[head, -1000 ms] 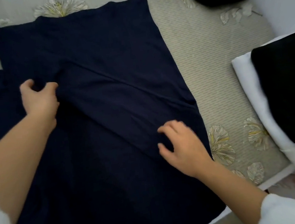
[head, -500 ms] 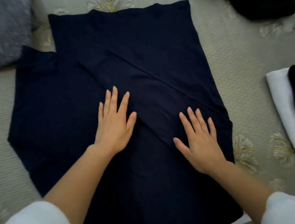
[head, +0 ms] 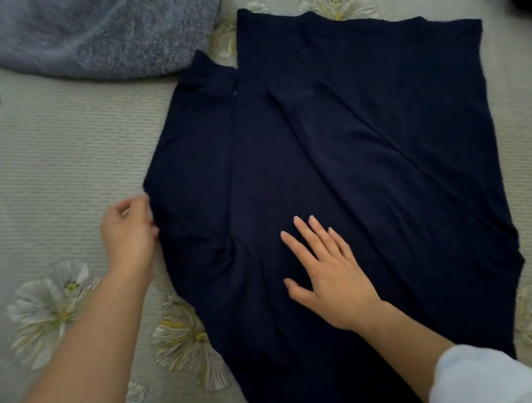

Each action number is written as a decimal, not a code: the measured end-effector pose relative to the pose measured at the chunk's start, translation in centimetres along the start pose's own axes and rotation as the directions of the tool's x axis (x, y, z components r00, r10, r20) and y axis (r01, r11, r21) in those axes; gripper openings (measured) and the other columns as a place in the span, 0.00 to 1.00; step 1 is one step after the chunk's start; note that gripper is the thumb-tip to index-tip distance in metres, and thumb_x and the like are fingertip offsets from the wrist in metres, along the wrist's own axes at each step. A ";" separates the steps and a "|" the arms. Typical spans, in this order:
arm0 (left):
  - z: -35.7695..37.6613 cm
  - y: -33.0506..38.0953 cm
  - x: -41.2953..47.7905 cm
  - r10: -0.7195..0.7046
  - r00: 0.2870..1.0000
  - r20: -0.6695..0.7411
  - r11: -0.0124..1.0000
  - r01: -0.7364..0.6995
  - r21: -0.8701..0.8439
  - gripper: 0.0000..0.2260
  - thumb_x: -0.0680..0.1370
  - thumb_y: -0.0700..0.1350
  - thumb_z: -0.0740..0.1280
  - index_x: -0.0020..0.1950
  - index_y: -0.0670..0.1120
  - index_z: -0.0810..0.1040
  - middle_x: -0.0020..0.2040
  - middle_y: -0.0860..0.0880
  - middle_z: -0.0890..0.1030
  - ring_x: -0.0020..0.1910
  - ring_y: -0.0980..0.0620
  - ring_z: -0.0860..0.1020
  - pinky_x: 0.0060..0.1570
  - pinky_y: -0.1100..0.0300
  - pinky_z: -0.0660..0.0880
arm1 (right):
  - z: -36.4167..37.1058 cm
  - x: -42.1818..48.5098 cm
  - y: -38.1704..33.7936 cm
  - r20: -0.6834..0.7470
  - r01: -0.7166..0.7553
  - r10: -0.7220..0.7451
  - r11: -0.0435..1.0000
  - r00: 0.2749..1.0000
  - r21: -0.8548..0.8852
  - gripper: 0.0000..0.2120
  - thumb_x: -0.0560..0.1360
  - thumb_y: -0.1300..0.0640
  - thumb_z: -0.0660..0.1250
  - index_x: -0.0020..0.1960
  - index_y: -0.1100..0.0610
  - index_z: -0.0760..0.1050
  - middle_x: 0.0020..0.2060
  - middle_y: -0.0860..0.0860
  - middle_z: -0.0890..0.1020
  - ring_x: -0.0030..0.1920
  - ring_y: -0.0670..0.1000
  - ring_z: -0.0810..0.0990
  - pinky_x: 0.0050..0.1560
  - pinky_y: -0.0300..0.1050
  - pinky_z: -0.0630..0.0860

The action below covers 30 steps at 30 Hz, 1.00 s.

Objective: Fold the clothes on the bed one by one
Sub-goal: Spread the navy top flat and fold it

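Flowered bedspread — navy garment

No legible text, label, brand, number or sign was observed on any item in view; the fabrics carried only a printed flower pattern, no lettering.

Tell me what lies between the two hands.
Only the navy garment, in the head view: left hand at its edge, right hand flat on it.
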State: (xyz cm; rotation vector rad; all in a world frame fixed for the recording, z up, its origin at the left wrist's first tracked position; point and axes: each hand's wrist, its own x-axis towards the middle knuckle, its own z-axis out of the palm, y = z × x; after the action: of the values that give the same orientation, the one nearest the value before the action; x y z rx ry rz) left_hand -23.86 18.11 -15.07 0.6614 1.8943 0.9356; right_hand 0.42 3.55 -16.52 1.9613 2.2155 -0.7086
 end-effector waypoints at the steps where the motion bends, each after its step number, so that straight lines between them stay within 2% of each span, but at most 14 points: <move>1: 0.3 0.0 -0.1 0.031 0.998 0.054 0.996 -0.036 0.086 0.06 0.77 0.47 0.67 0.50 0.46 0.75 0.41 0.52 0.76 0.37 0.57 0.75 0.35 0.65 0.73 | 0.0 0.0 0.1 0.007 -0.004 0.004 1.000 1.000 -0.005 0.34 0.78 0.37 0.48 0.78 0.45 0.38 0.76 0.45 0.34 0.74 0.45 0.27 0.72 0.44 0.30; 3: 0.9 0.1 -0.5 0.056 0.989 0.137 0.964 -0.090 0.252 0.08 0.74 0.49 0.71 0.47 0.45 0.78 0.39 0.52 0.79 0.38 0.57 0.77 0.38 0.63 0.74 | -0.1 0.0 0.3 0.021 -0.002 0.002 1.000 1.000 -0.009 0.34 0.78 0.36 0.48 0.77 0.44 0.38 0.76 0.44 0.34 0.73 0.44 0.27 0.73 0.43 0.31; 5: 1.0 0.9 -1.0 0.136 0.985 0.109 0.927 -0.165 0.337 0.09 0.73 0.48 0.70 0.36 0.44 0.77 0.31 0.51 0.77 0.31 0.55 0.74 0.32 0.59 0.70 | -0.3 0.0 0.5 0.034 0.001 -0.001 1.000 0.999 -0.011 0.34 0.78 0.35 0.47 0.77 0.43 0.36 0.75 0.43 0.34 0.73 0.44 0.27 0.73 0.43 0.31; 8: -1.1 3.0 -1.3 0.374 0.911 -0.172 0.899 -0.310 0.311 0.10 0.71 0.49 0.64 0.36 0.43 0.73 0.29 0.54 0.70 0.28 0.56 0.68 0.34 0.58 0.65 | -0.4 0.0 0.5 0.044 -0.005 0.005 1.000 0.999 -0.011 0.33 0.77 0.35 0.46 0.74 0.40 0.31 0.75 0.42 0.32 0.73 0.43 0.26 0.72 0.42 0.30; 12: -4.7 6.0 -1.7 0.474 0.774 -0.419 0.880 -0.435 0.192 0.06 0.70 0.51 0.61 0.35 0.54 0.66 0.33 0.58 0.71 0.31 0.60 0.69 0.38 0.58 0.70 | -0.3 0.0 0.4 0.039 -0.013 0.013 1.000 0.999 -0.006 0.33 0.77 0.35 0.46 0.71 0.38 0.27 0.73 0.41 0.29 0.72 0.42 0.26 0.71 0.41 0.28; 14: -4.2 6.8 -2.7 0.555 0.771 -0.314 0.832 -0.517 0.200 0.07 0.71 0.50 0.63 0.35 0.55 0.66 0.34 0.59 0.71 0.32 0.62 0.70 0.39 0.61 0.70 | -0.2 0.0 0.3 0.030 -0.013 0.013 1.000 0.999 -0.007 0.33 0.76 0.35 0.46 0.71 0.38 0.28 0.73 0.40 0.29 0.72 0.42 0.26 0.71 0.41 0.28; 16: -2.3 7.1 -4.1 0.620 0.785 0.007 0.757 -0.600 0.257 0.04 0.73 0.51 0.66 0.39 0.56 0.72 0.36 0.61 0.75 0.35 0.64 0.73 0.42 0.67 0.71 | -0.2 0.0 0.2 0.029 -0.012 0.013 1.000 0.999 -0.013 0.33 0.76 0.35 0.45 0.72 0.39 0.28 0.73 0.41 0.29 0.73 0.43 0.26 0.71 0.41 0.28; 18: -1.0 6.2 -5.1 0.615 0.739 0.275 0.667 -0.673 0.319 0.07 0.74 0.54 0.67 0.47 0.53 0.80 0.44 0.59 0.80 0.47 0.59 0.78 0.57 0.64 0.70 | -0.2 0.0 0.1 0.035 -0.017 0.017 1.000 0.999 -0.017 0.33 0.76 0.35 0.45 0.72 0.40 0.29 0.73 0.41 0.30 0.73 0.43 0.26 0.71 0.42 0.28; 19: -0.9 5.3 -5.2 0.620 0.724 0.301 0.627 -0.689 0.365 0.11 0.74 0.54 0.66 0.51 0.51 0.82 0.48 0.57 0.81 0.53 0.56 0.77 0.62 0.61 0.66 | -0.2 0.0 0.1 0.042 -0.018 0.019 1.000 0.999 -0.018 0.33 0.76 0.35 0.45 0.72 0.40 0.29 0.73 0.41 0.29 0.72 0.43 0.26 0.71 0.42 0.29; 21: -2.0 3.4 -4.7 0.591 0.797 0.126 0.660 -0.568 0.493 0.13 0.75 0.52 0.67 0.57 0.49 0.80 0.57 0.51 0.79 0.61 0.52 0.72 0.64 0.59 0.57 | -0.3 0.1 0.0 0.052 -0.021 0.022 1.000 0.998 -0.015 0.33 0.77 0.35 0.45 0.72 0.40 0.28 0.73 0.41 0.29 0.72 0.43 0.25 0.71 0.42 0.29; 24: -4.2 0.1 -4.0 0.147 0.985 -0.091 0.921 -0.103 0.375 0.20 0.76 0.53 0.66 0.64 0.46 0.73 0.61 0.47 0.74 0.63 0.48 0.71 0.65 0.52 0.64 | -0.5 0.2 -0.2 0.075 -0.026 0.028 0.999 0.997 -0.019 0.34 0.78 0.36 0.47 0.75 0.42 0.32 0.74 0.43 0.30 0.72 0.44 0.25 0.71 0.43 0.29; 26: -4.1 -1.0 -3.8 -0.106 0.994 0.033 0.987 0.101 0.126 0.21 0.76 0.54 0.67 0.63 0.42 0.73 0.54 0.48 0.78 0.53 0.52 0.76 0.57 0.53 0.73 | -0.6 0.2 -0.7 0.074 -0.050 0.050 0.999 0.996 -0.012 0.34 0.78 0.38 0.50 0.77 0.45 0.38 0.76 0.45 0.35 0.74 0.46 0.29 0.73 0.45 0.31; 28: -2.9 -1.1 -3.7 -0.122 0.987 0.106 0.991 0.116 0.059 0.16 0.75 0.53 0.69 0.56 0.44 0.77 0.46 0.49 0.80 0.47 0.54 0.78 0.53 0.55 0.76 | -0.8 0.3 -1.6 0.035 -0.078 0.078 0.997 0.996 0.005 0.34 0.78 0.41 0.54 0.78 0.49 0.45 0.78 0.49 0.42 0.77 0.49 0.35 0.74 0.47 0.34; 30: -1.5 -0.6 -3.5 -0.066 0.984 0.166 0.990 0.044 0.135 0.11 0.73 0.52 0.72 0.51 0.47 0.79 0.45 0.49 0.82 0.49 0.52 0.79 0.50 0.57 0.76 | -0.9 0.2 -2.7 -0.035 -0.034 0.034 0.999 0.999 -0.012 0.32 0.78 0.46 0.58 0.77 0.54 0.53 0.78 0.52 0.50 0.78 0.50 0.43 0.75 0.48 0.37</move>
State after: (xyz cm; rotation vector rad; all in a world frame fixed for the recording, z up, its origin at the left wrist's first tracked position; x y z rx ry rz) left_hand -23.62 14.66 -13.40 0.7388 1.8229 0.7011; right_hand -1.96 3.96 -15.06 2.0150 2.1947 -0.6598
